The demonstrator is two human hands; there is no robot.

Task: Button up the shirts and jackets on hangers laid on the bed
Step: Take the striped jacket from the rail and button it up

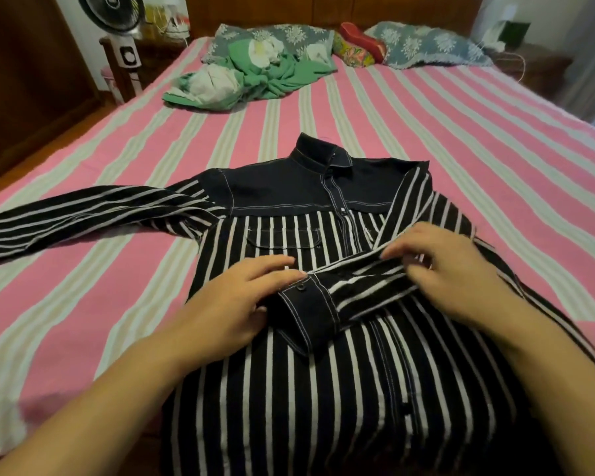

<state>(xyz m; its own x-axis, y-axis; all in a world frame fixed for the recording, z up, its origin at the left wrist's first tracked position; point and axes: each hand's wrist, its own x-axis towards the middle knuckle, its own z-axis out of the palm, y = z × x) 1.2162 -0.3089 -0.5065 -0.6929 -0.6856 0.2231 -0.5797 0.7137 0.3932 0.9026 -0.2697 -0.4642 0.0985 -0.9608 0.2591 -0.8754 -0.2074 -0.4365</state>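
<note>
Bed centre: black-and-white striped shirt with a dark denim yoke and collar [289,235] lies flat, front up, collar toward twelve o'clock, hem running off the picture at six.
Placket: looks closed from collar down through the chest, dark buttons showing along it.
Folded sleeve: striped sleeve with a dark stitched cuff [340,293] is laid across the chest, running from two o'clock down to the middle, its cuff button facing up.
Left hand [241,297]: flat on the shirt front at the cuff's end, fingers straight and relaxed, touching the cloth, gripping nothing.
Right hand [450,273]: on the folded sleeve, fingertips curled onto its upper edge; a light pinch, though blur keeps it from being certain.
Other sleeve [83,218]: stretched out flat toward nine o'clock, reaching the picture's edge.
Bed: pink bedspread with pale stripes [495,149] shows bare and wide at three o'clock and between the collar and the pillows.
Twelve o'clock: crumpled green and white cloth [241,77] lies well apart from the shirt, with blue-grey patterned pillows [426,46] behind it.
Ten o'clock: black-bladed standing fan [114,15] stands just beside the bed's edge.
</note>
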